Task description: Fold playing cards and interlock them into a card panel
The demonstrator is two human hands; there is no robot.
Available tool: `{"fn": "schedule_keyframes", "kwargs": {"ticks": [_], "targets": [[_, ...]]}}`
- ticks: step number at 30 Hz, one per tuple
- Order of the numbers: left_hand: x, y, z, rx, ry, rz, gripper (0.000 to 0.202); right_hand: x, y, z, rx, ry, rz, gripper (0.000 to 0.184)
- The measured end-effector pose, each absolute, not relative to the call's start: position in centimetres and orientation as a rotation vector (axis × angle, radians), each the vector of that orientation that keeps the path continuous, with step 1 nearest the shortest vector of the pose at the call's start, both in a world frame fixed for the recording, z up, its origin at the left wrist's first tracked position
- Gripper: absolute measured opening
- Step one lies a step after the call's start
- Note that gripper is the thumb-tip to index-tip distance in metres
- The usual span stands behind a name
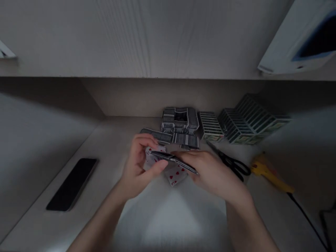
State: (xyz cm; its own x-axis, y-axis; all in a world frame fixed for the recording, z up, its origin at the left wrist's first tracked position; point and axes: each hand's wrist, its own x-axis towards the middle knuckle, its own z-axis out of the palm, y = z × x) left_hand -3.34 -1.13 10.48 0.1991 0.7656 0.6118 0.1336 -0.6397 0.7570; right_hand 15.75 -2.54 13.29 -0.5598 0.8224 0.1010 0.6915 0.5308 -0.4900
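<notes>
My left hand (pixel 140 164) is closed around a few playing cards (pixel 153 157) with red pips, thumb pressed on their edge. My right hand (pixel 212 171) pinches a card seen edge-on (pixel 175 161) that reaches across to the left hand. Another red-pip card (pixel 176 175) shows below, between both hands. Just behind the hands stands a small structure of folded cards (pixel 180 120), with flat folded pieces (pixel 160 135) lying in front of it.
Rows of folded card blocks (pixel 248 122) stand at the back right. Black scissors (pixel 231 162) and a yellow glue gun (pixel 270 173) with a cable lie to the right. A dark phone (pixel 72 183) lies at the left. A shelf (pixel 131 75) overhangs the desk.
</notes>
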Motion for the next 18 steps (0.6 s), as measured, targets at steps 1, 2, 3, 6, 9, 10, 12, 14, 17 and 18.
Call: {"fn": "schedule_keyframes", "kwargs": {"ticks": [1,2,3,6,9,10,12,14,17,18], "targets": [[-3.7,-1.2,11.7,2.079,0.937,1.385,0.020,16.0,-2.4,13.3,-1.246,-2.456,0.534,0.045],[-3.9,-1.3,12.7,2.241,1.013,1.289,0.013,16.1,-2.3,13.3,-1.236,-2.457,0.489,0.048],[-4.0,-1.4,13.6,2.378,1.061,1.204,0.010,16.3,-2.2,13.3,-1.230,-2.453,0.443,0.049],[-4.0,-1.8,15.0,2.553,1.183,1.100,0.018,16.4,-2.3,13.3,-1.207,-2.451,0.350,0.051],[-3.7,-2.1,14.9,2.605,1.261,1.113,0.016,16.5,-2.4,13.4,-1.182,-2.452,0.329,0.052],[-3.6,-2.2,14.8,2.613,1.275,1.122,0.014,16.5,-2.4,13.5,-1.173,-2.447,0.332,0.052],[-3.4,-2.4,14.5,2.616,1.289,1.124,0.011,16.5,-2.4,13.5,-1.152,-2.437,0.348,0.052],[-3.4,-2.6,14.5,2.617,1.279,1.096,0.008,16.5,-2.4,13.4,-1.141,-2.440,0.371,0.051],[-3.4,-2.7,14.5,2.618,1.272,1.066,0.011,16.5,-2.3,13.4,-1.150,-2.450,0.381,0.047],[-3.5,-2.7,14.4,2.614,1.274,1.071,0.013,16.5,-2.3,13.3,-1.153,-2.451,0.380,0.046]]}}
